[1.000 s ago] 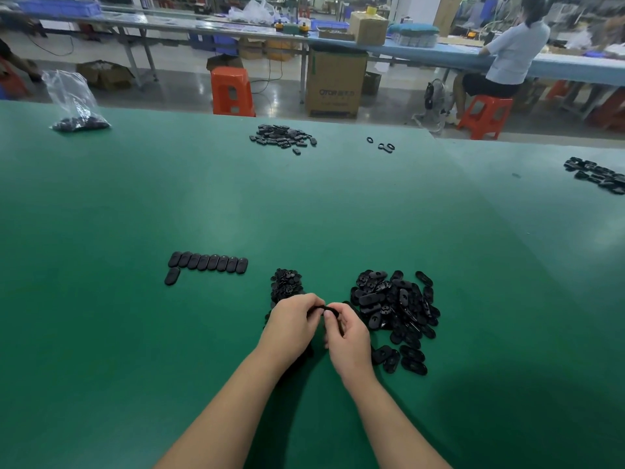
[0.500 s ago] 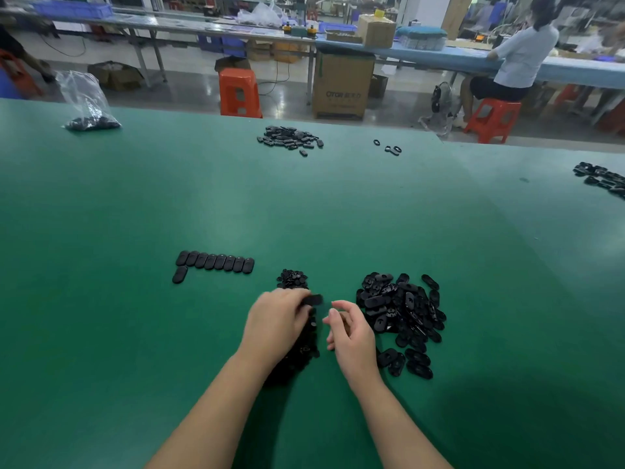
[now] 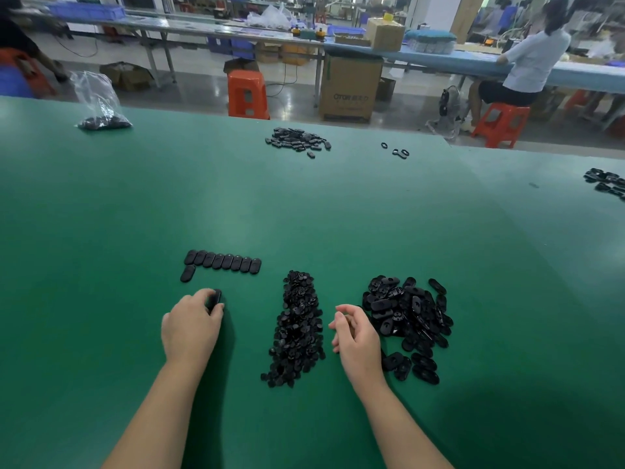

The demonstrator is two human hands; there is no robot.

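Note:
My left hand (image 3: 191, 328) pinches a black oval piece (image 3: 215, 297) at its fingertips, just above the green table (image 3: 101, 214). It sits below a neat row of black oval pieces (image 3: 223, 262), with one more piece (image 3: 187, 273) lying under the row's left end. My right hand (image 3: 355, 336) hovers with loosely curled fingers and holds nothing. It is between a long pile of small black parts (image 3: 297, 330) and a heap of larger black oval shells (image 3: 407, 316).
Further back lie another pile of black parts (image 3: 297, 141), a few black rings (image 3: 395, 150) and a clear bag of parts (image 3: 101, 108). More parts (image 3: 607, 182) sit at the right edge. Beyond the table are orange stools, a cardboard box and a seated person.
My hands have parted from the middle. The left hand carried the black oval piece leftward toward the row. The right hand let go and drew back beside the shell heap.

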